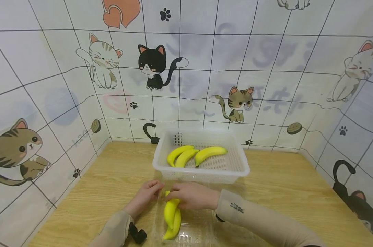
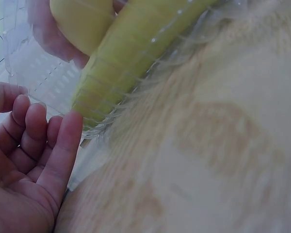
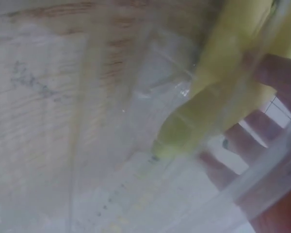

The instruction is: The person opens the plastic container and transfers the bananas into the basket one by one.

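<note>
A clear plastic clamshell box [image 1: 197, 230] lies on the table before me, with two yellow bananas overlapping lengthwise at its left side. My right hand [image 1: 190, 195] reaches in from the right and grips the far end of the upper banana [image 1: 170, 214]. The lower banana [image 1: 174, 228] rests along the box's left wall; the left wrist view shows it through the ribbed plastic. At the far left corner, my left hand [image 1: 147, 193] pinches the box's thin rim between thumb and fingertips. In the right wrist view, fingers [image 3: 281, 80] show blurred behind plastic, beside the banana.
Behind the box stands a white perforated basket [image 1: 201, 175] holding three more bananas [image 1: 211, 154]. The wooden table [image 1: 276, 192] meets walls covered in a tiled cat print [image 1: 192, 82]. A black wrist mount [image 1: 137, 235] sits by my left sleeve.
</note>
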{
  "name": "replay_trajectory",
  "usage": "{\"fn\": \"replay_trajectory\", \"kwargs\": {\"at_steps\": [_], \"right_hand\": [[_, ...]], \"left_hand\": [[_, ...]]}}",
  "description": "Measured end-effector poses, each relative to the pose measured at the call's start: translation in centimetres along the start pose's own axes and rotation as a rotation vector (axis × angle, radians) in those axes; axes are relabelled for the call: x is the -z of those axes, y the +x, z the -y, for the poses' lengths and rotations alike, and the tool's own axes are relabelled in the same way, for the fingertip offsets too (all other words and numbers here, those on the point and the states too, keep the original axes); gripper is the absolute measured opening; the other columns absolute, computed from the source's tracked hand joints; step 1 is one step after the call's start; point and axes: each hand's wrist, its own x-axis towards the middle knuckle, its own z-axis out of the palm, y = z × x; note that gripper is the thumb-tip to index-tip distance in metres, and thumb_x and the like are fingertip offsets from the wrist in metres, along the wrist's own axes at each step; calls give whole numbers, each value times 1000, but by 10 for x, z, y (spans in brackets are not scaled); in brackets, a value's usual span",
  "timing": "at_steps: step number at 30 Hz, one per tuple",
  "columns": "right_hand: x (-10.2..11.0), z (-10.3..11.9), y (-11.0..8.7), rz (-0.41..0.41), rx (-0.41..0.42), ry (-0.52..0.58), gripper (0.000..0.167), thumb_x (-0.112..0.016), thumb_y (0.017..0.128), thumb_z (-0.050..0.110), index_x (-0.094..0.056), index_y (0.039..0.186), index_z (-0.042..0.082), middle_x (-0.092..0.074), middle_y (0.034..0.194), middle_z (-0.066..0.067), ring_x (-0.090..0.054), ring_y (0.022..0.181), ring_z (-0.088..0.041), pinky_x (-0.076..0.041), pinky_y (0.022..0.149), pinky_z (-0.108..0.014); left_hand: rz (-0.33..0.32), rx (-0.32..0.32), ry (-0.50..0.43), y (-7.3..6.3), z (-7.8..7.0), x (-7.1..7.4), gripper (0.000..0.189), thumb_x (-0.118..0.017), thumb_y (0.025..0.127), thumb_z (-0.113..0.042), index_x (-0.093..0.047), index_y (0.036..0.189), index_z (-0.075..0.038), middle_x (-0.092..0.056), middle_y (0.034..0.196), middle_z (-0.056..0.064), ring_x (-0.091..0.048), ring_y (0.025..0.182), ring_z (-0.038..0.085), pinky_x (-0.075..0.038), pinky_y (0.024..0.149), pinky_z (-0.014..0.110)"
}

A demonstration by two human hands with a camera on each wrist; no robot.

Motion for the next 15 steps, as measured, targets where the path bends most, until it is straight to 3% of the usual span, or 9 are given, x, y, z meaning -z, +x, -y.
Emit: {"fn": "replay_trajectory", "kwargs": {"at_steps": [15], "right_hand": [[-1,-2,1,-49,54,7,44,-74,84,14,-62,125,24,-63,114,5,-57,99,-6,-42,86,-14]], "left_hand": [[-19,7,39,1,1,0,28,-55,98,-22,-51,75,-7,-50,75,2,-47,76,15,-42,65,27]]}}
